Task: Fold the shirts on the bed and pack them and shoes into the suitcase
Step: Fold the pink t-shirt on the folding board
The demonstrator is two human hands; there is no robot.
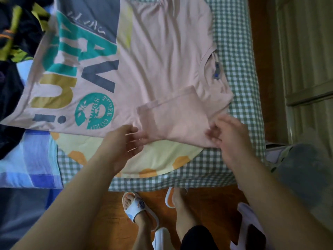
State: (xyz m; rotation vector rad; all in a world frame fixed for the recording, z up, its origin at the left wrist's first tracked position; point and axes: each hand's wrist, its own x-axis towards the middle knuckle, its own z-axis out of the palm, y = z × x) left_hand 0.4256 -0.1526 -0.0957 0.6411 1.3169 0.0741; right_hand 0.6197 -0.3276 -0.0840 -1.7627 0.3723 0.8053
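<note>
Left hand (122,143): lower centre, fingers loosely spread but blurred, tips at the near edge of the pale pink cotton T-shirt with large teal, grey and mustard lettering (162,56).
Right hand (228,136): lower right, blurred; cannot tell its grip, fingers at the folded-in sleeve (173,118).
Shirt: one, flat on the green-checked bed sheet (237,42), centre frame.
Slippers: two white slide slippers (134,208), bottom centre.

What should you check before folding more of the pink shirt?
1. Pink shirt lies flat on the bed, print side up: ok.
2. Near sleeve folded in over the body: ok.
3. Left hand at the sleeve's lower edge: ok; grip blurred, cannot tell.
4. Right hand on the shoulder corner: ok; whether it pinches the cloth, cannot tell.
5. Far side free to fold: not ok, dark clothes crowd the hem end.
6. Suitcase ready: cannot tell, not clearly seen.
</note>
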